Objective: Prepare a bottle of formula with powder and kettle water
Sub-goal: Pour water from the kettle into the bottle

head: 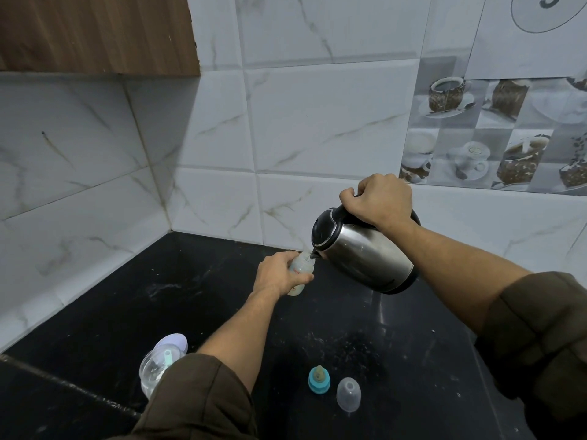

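Two hands: left hand is wrapping the translucent bottle over the black counter; right hand is clenching the kettle handle.
Kettle: rounded brushed steel, tilting, spout at the bottle mouth.
Nearby: teal-ringed teat and clear domed cap are standing side by side.

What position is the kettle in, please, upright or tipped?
Tipped: the right hand tilts the steel kettle, spout down at the mouth of the baby bottle.

Kettle: one, steel. Bottle: one. Teat on blue ring: one. Clear dome cap: one. Clear tub, near left: one, with one pale lid. Hands: two, left hand and right hand.
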The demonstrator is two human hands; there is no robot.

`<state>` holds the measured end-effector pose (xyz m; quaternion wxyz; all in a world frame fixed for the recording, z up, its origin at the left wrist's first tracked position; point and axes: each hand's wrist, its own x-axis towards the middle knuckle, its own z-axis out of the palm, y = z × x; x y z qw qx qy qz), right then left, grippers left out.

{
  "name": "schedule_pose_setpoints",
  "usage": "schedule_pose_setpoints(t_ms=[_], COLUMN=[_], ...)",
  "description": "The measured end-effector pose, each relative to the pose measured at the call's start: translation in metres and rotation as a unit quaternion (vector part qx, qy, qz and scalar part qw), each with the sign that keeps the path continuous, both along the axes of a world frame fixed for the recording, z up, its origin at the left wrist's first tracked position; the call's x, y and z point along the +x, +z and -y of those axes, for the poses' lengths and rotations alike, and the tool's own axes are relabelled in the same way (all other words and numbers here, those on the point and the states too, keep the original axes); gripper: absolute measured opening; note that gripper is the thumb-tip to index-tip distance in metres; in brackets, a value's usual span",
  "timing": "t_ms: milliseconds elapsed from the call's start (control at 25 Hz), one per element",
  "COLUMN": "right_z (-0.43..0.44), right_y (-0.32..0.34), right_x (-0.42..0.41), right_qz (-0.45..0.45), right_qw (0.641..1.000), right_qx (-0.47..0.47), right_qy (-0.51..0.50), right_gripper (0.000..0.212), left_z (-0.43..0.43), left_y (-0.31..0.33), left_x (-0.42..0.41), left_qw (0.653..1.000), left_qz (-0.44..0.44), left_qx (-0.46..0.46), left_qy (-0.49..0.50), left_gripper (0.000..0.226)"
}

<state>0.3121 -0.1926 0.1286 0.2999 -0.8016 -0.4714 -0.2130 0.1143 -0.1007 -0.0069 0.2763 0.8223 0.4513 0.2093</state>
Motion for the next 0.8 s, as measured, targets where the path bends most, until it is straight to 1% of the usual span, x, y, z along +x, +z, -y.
schedule_pose_setpoints(t_ms=[800], right_z=[-0.0019], right_y=[0.0010], right_x=[-0.0010], right_qz=[0.002], right_qw=[1.000], right_qx=[-0.001], right_qy=[-0.008], right_gripper=[0.043], left_z=[-0.0052], left_y=[-0.0026], left_x=[0.0019], left_qw=[1.000], left_qz=[-0.004], left_qx=[0.003], left_qy=[-0.007], left_gripper=[0.049])
